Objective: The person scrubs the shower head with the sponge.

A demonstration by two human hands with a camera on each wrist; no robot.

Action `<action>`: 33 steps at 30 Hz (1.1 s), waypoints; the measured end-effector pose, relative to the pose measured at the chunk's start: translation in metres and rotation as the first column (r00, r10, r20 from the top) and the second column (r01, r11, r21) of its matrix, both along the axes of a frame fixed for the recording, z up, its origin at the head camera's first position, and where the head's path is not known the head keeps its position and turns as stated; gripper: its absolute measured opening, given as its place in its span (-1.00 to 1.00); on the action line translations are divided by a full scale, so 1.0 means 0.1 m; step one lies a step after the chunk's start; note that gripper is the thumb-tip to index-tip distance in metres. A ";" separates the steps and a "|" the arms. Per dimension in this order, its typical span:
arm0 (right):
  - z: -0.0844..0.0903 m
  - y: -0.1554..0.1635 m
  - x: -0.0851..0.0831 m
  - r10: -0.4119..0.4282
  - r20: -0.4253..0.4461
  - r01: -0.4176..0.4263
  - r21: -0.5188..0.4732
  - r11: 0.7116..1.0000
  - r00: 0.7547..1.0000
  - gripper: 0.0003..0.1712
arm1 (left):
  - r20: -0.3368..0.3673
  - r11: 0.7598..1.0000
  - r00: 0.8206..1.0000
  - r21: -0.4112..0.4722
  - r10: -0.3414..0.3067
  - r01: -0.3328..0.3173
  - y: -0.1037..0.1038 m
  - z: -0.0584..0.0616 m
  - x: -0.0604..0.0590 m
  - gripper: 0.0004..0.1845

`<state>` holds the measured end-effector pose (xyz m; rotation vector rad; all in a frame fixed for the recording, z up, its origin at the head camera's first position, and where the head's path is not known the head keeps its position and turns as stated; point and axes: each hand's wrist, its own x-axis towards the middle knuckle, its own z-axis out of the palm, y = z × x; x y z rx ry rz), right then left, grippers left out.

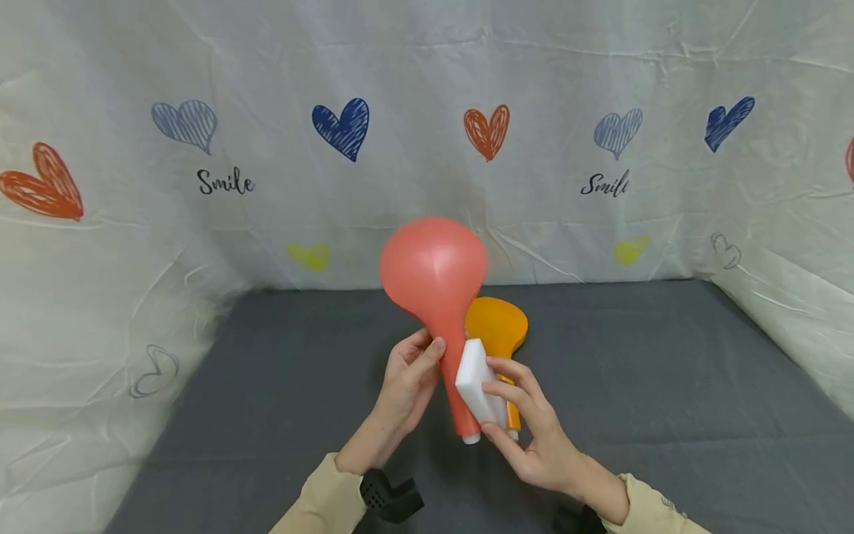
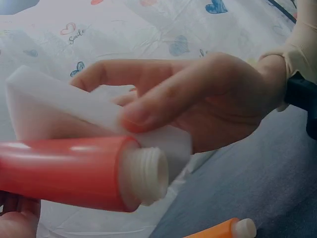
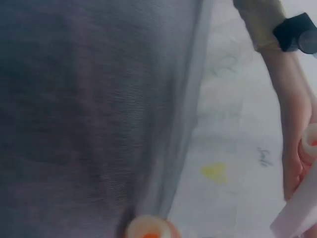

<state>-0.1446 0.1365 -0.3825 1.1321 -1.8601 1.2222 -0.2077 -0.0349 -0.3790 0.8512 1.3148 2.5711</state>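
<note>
- Currently the left hand [image 1: 407, 382] has its fingers curled round the neck of a red bulb-shaped bottle [image 1: 435, 285], holding it up above the grey worktop [image 1: 667, 386].
- Its long axis runs nearly upright, tilted a little: the round bulb points up and away toward the heart-print backdrop [image 1: 267, 148], and the white threaded mouth [image 2: 146, 174] points down toward the person, with no cap on it.
- Meanwhile the right hand [image 1: 527, 430] pinches a white sponge block [image 1: 477, 382] between thumb and fingers, pressed flat against the right side of the red neck, low down near the mouth.
- An orange bottle [image 1: 497, 326] of the same shape lies on the worktop just behind the red one, its white mouth toward the person.
- Judging by the contact, wiping of the red bottle is under way at the neck; the bulb has no sponge on it, and the orange bottle lies untouched.
</note>
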 end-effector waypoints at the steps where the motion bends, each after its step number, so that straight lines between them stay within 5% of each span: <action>1: -0.02 0.01 0.00 0.004 0.000 -0.004 0.000 1.000 1.000 -0.61 | -0.002 1.000 1.000 -0.003 0.003 -0.003 0.00 0.00 0.00 -0.79; 5: -0.01 0.01 -0.08 -0.037 -0.024 0.037 -0.021 0.999 0.999 -0.61 | -0.015 0.999 1.000 -0.040 -0.027 0.027 0.00 -0.02 0.01 -0.77; 10: 0.21 -0.06 -0.20 -0.172 -0.064 0.166 -0.095 0.982 0.983 -0.60 | -0.054 0.991 0.995 -0.107 -0.085 0.079 0.04 -0.06 0.04 -0.72; 15: 0.13 -0.01 -0.41 -0.231 0.007 0.230 -0.156 0.961 0.973 -0.55 | -0.063 0.990 0.994 -0.110 -0.091 0.084 0.06 -0.06 0.08 -0.68; 20: -0.05 0.00 -0.32 -0.089 0.141 0.111 -0.153 0.982 0.986 -0.56 | -0.054 0.994 0.996 -0.085 -0.069 0.065 0.03 -0.01 0.07 -0.68; 26: -0.22 0.00 -0.06 0.096 0.295 -0.044 -0.177 0.983 0.951 -0.40 | -0.082 0.997 0.995 -0.061 -0.056 0.051 -0.01 0.04 0.04 -0.68; 33: -0.11 -0.01 -0.15 0.201 0.266 -0.100 -0.351 0.931 0.943 -0.53 | -0.171 0.980 0.968 -0.101 -0.185 0.169 0.02 0.00 0.06 -0.65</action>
